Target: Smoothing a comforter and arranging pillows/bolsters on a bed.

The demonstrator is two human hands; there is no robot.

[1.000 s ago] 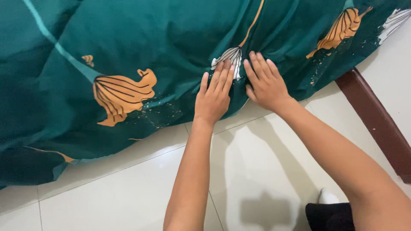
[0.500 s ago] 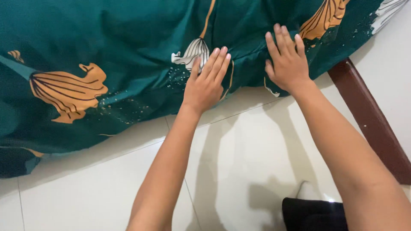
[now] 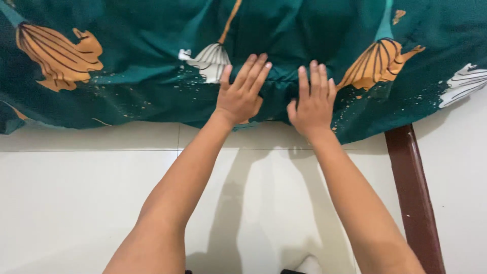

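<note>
Under both palms: green quilt (image 3: 152, 76), long edge running L-R. I see left hand (image 3: 239, 96) & right hand (image 3: 312, 101) flat, fingers spread, gripping nothing, side by side.

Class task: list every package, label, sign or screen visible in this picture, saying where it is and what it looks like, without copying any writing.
None in view: only a teal quilt with orange and white leaf prints, both hands pressed flat on it, a pale tiled floor and a dark wooden strip.
</note>
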